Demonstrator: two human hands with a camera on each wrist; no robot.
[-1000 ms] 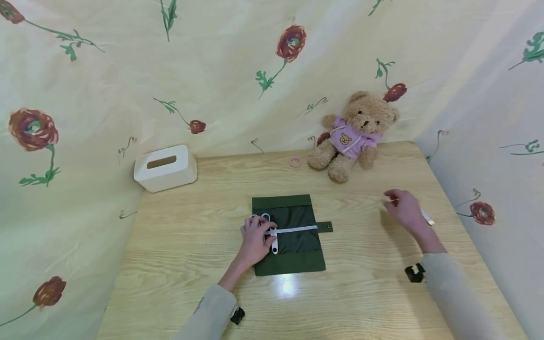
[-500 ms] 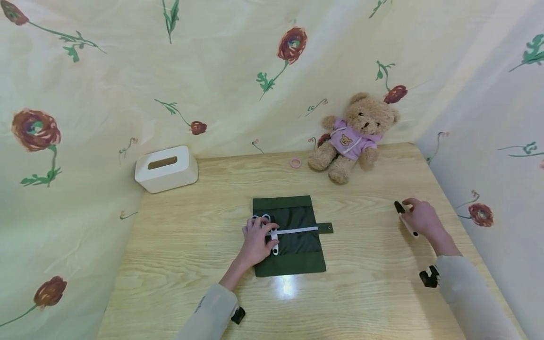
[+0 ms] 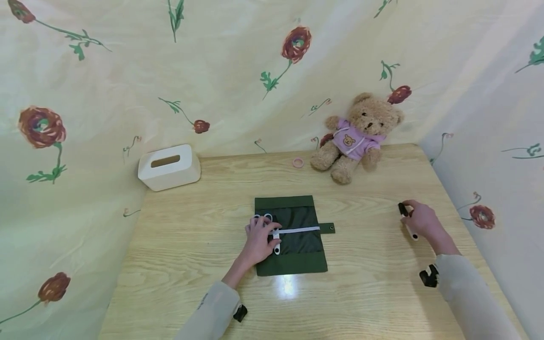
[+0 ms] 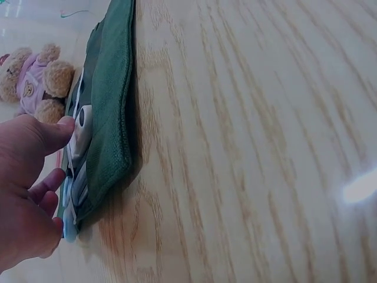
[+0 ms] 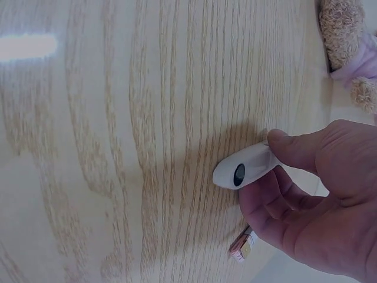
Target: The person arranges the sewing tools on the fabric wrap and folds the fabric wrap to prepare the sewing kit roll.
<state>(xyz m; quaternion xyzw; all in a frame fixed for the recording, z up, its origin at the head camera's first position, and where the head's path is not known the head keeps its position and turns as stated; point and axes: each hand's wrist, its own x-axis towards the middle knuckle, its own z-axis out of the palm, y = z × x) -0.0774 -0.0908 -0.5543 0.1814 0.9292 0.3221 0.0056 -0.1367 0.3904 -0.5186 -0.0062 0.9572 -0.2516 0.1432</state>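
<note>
Dark-green rectangular fabric pouch (image 3: 301,246), 5 o'clock: crossed by white strap (image 3: 299,230) | slim white plastic tool (image 5: 252,163), 4 o'clock: marked in black | cream wall (image 3: 229,71), 12 o'clock: printed with red flowers (image 3: 296,45)

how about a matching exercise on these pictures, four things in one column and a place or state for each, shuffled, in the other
Things
1. white plastic handled tool with a black end
2. dark green rectangular fabric pouch
3. brown plush teddy bear
4. white slotted rectangular box

Places and states
A. wearing a pale purple top
B. at the back left of the pale wooden table
C. in the grip of the right hand
D. lying open, with the left hand over it

Right pairs: 1-C, 2-D, 3-A, 4-B
</note>
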